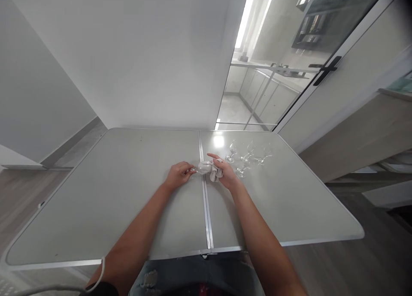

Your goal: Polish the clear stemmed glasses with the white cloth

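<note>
A clear stemmed glass (203, 167) lies sideways between my two hands, above the seam of the table. My left hand (179, 174) is closed around its stem end, fingers pinched together. At the rim end, my right hand (226, 172) grips a crumpled white cloth (215, 170) against the glass; its index finger stretches out past the cloth. Part of the cloth may be inside the bowl, but I cannot tell. Just right of my right hand, several more clear stemmed glasses (246, 157) stand in a group on the table.
The pale folding table (135, 210) has a metal-edged seam (207, 218) down its middle. A white wall (154, 64) rises at its far edge, with a glass door (257, 86) to the right. A white cable (102, 270) hangs near my left forearm.
</note>
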Available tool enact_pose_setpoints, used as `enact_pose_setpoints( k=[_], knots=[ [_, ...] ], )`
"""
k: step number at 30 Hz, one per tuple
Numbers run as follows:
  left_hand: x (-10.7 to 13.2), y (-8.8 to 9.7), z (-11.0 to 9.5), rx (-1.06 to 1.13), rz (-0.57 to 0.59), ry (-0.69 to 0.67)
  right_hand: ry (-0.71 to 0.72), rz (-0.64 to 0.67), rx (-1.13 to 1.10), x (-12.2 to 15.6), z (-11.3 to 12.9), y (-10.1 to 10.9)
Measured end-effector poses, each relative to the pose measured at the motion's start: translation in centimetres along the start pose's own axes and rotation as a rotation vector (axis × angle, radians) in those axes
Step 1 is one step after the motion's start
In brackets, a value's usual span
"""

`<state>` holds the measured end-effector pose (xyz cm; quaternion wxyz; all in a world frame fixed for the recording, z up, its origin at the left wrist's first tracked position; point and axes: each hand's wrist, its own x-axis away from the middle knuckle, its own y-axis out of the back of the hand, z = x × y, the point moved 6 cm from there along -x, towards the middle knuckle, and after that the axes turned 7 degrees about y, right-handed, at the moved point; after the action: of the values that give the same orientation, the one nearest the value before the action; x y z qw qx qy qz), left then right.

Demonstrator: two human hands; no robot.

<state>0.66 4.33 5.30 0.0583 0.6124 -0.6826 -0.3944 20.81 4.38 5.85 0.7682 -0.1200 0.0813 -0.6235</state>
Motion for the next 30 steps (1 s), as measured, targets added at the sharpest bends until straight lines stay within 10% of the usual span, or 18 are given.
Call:
enact_pose_setpoints(
  k=[11, 21, 30],
  knots=[
    [-0.2, 0.4, 0.6, 0.23, -0.049, 0.192, 0.356, 0.12, 0.508, 1.2, 3.0, -1.1],
    [-0.2, 0.0, 0.3, 0.183, -0.035, 0.134, 0.183, 0.077, 0.071, 0.7, 1.7, -1.2],
    [-0.2, 0.0, 0.3, 0.21, -0.006, 0.163, 0.373, 0.041, 0.397, 0.8, 2.6, -0.9]
  ],
)
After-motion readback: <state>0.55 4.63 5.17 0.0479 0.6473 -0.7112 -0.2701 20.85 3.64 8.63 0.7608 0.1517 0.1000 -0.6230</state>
